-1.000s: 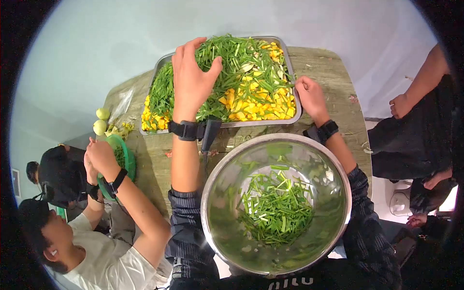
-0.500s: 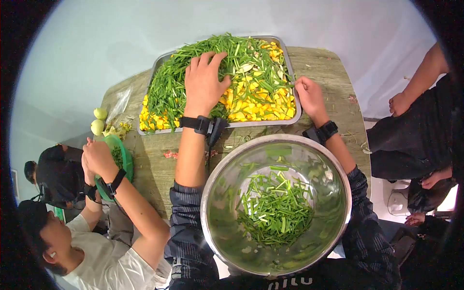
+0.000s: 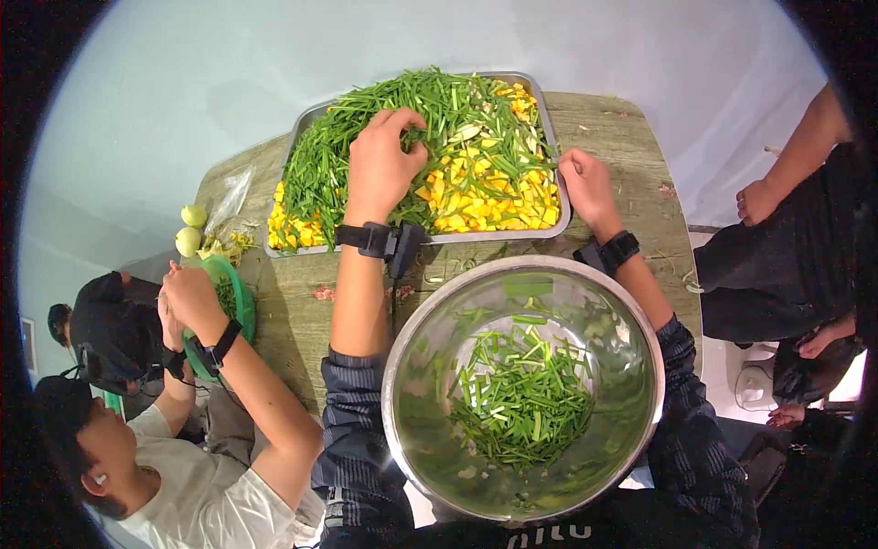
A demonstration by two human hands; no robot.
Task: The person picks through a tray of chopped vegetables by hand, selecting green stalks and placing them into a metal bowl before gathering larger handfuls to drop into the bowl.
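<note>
My left hand (image 3: 384, 169) rests on a heap of chopped garlic chives (image 3: 320, 178), its fingers curled in toward the thumb around some of the greens. Yellow diced pieces (image 3: 485, 192) lie beside and under the chives in a rectangular metal tray (image 3: 494, 234). At the tray's right rim, my right hand (image 3: 590, 188) is closed, with the fingertips on the edge. Close to my body sits a large steel bowl (image 3: 416, 430), and more cut chives (image 3: 521, 398) cover its bottom.
A wooden table (image 3: 283, 329) carries the tray. On the left, a person's hands (image 3: 194, 297) are above a green basin (image 3: 244, 306) holding greens. Two pale round vegetables (image 3: 189, 240) and a plastic bag (image 3: 230, 197) lie nearby. Another person's arm (image 3: 805, 151) is at the right.
My left hand's fingers have curled in from a more spread pose, drawing into the chives. My right hand stays at the tray rim.
</note>
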